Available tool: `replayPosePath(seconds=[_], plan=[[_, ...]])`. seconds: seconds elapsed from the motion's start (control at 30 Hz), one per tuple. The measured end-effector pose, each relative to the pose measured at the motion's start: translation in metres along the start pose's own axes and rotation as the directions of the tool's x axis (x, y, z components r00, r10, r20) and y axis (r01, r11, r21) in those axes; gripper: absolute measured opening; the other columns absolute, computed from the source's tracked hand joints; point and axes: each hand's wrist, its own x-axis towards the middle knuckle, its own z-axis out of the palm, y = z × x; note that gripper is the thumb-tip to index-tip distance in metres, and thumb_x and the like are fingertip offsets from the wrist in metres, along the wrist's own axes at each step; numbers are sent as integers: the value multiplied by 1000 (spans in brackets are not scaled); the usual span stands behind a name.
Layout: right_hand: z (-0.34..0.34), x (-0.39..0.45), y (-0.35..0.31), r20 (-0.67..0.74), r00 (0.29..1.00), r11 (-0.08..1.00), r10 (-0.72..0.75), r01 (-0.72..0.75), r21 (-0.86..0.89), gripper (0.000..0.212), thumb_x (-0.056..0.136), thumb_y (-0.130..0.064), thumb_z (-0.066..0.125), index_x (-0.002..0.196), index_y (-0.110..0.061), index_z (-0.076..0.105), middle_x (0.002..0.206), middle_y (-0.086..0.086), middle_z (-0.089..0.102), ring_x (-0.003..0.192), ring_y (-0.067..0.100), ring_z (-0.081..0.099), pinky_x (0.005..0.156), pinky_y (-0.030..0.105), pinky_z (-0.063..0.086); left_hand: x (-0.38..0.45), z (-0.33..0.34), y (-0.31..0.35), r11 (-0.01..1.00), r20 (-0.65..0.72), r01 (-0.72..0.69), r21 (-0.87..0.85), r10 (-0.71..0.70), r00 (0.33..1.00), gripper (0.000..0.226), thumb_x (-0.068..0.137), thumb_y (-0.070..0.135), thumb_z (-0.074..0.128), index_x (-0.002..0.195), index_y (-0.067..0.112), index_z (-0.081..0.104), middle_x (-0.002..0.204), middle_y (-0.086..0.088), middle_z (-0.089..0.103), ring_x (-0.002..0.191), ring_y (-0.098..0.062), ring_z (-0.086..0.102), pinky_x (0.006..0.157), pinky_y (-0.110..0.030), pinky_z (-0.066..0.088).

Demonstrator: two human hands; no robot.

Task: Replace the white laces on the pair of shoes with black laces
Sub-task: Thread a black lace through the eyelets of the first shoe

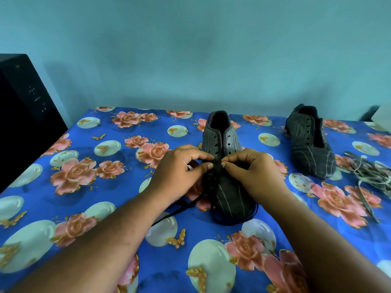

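- Your left hand (179,166) & right hand (251,168) meet over the lower eyelets of the near grey pinstriped fabric shoe (224,166); each pinches the thin black flat lace (213,182) betw. thumb and forefinger, other fingers curled in.
- Lace runs down over the toe from the pinch; one end trails left across the cloth, another loops round the toe tip. Which eyelets it passes thru is hidden by your fingers.
- Near shoe: soft ribbed upper w/ pale stripes, dark lining, small dark eyelets in two rows; upper eyelets bare. Toe points toward you, heel toward the wall.
- Second matching grey striped shoe (311,144) lies well apart to the right, tilted on its side, eyelets bare.
- Tangled heap of pale flat laces (372,176) sits just right of that shoe, partly cut off by the frame edge.
- All rest on the glossy blue cloth w/ pink roses (105,187).
- Black box-like object (23,115) at left edge, cropped; can't tell what it is.
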Motion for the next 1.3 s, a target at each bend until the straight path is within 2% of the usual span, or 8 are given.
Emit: replayPosePath(seconds=[0.23,0.3,0.4,0.53,0.63,0.8,1.07,1.3], plan=[[2,4,0,16,995,995,96,-97,18,23,85,-14,80,75,-35,76,89,-6,74,81,11,72,80,40,61,1,0,0,1000,-11,-13,19,14,1000,17,86,24,80,102,29,80,90,13,72,84,-6,67,75,-34,55],[3,4,1,4,994,994,105,-105,2,20,85,-18,80,77,-37,77,90,-7,74,83,13,72,81,43,61,2,1,-1,1000,-16,-13,23,13,1000,17,86,24,81,102,28,81,89,14,72,83,-5,66,73,-30,54],[4,3,1,-22,997,997,78,-78,17,20,86,-21,79,75,-37,75,89,-9,73,83,9,70,81,39,59,2,1,-1,1000,-19,-4,19,5,1000,16,86,25,81,102,28,81,88,17,70,82,-3,65,71,-24,50],[10,2,2,-58,994,991,95,-89,100,18,87,-20,79,75,-34,77,85,-6,74,79,9,70,78,36,59,1,0,-1,1000,-25,6,2,-6,1000,16,86,24,81,102,28,81,91,15,73,84,-6,68,73,-28,55],[11,3,2,-27,990,981,137,-131,145,15,88,-20,79,77,-32,78,85,-4,76,78,13,71,78,40,61,1,1,-2,1000,-32,15,0,-15,999,17,85,25,82,101,28,81,90,15,73,82,-5,67,72,-25,53],[7,2,1,22,991,982,129,-131,138,25,89,-13,76,73,-33,75,81,-6,76,75,10,71,74,35,60,1,1,-1,1000,-33,11,10,-11,999,17,84,24,83,100,30,81,90,15,73,81,-4,66,72,-25,53],[7,3,2,78,983,963,167,-180,200,14,91,-12,74,83,-24,77,84,1,77,77,13,71,76,37,61,2,0,2,999,-27,32,-15,-32,999,17,84,23,83,99,29,81,91,16,74,85,-3,68,77,-29,56],[8,3,0,37,994,988,106,-110,106,22,90,-13,75,77,-31,74,80,-6,75,70,2,68,67,22,56,3,-3,4,998,4,-9,61,9,1000,15,86,24,81,101,27,81,94,16,74,91,-1,67,80,-30,55]])
